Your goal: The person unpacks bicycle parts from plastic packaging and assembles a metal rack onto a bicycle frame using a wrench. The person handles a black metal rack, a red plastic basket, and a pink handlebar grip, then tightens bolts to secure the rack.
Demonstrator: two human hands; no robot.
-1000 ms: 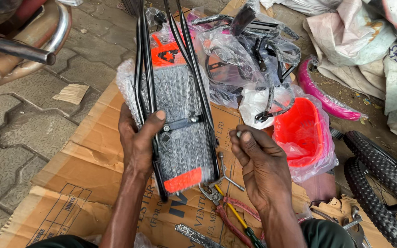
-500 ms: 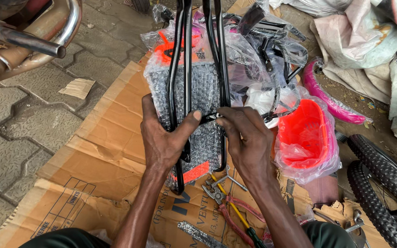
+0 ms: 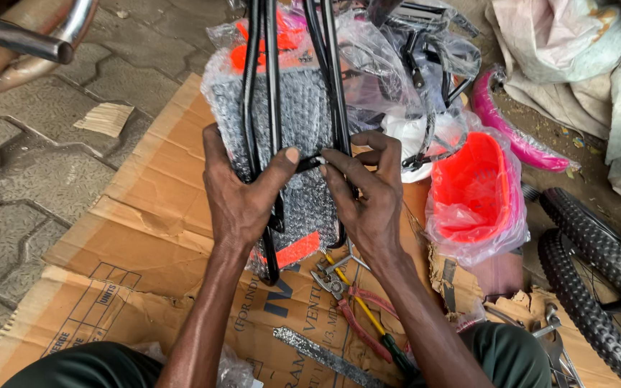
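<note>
Your left hand (image 3: 242, 197) is wrapped around the left rods of the black metal frame (image 3: 274, 108), thumb stretched across to a small fitting at its middle. The frame lies over a bubble-wrapped grey and orange panel (image 3: 300, 122), which rests on the flattened cardboard (image 3: 138, 237) on the paving. Just right of the frame, your right hand (image 3: 368, 201) pinches that same fitting with its fingertips (what exactly it is, you can't tell; it is too small), so both grips are closed.

Below the frame, right beside your right wrist, lie pliers (image 3: 350, 302) with red and yellow handles. Right of the frame, a clear plastic bag holds an orange basket (image 3: 472, 187), and further bags behind hold black parts. Farther right are a pink mudguard (image 3: 515, 136) and knobbly black tyres (image 3: 598, 266).
</note>
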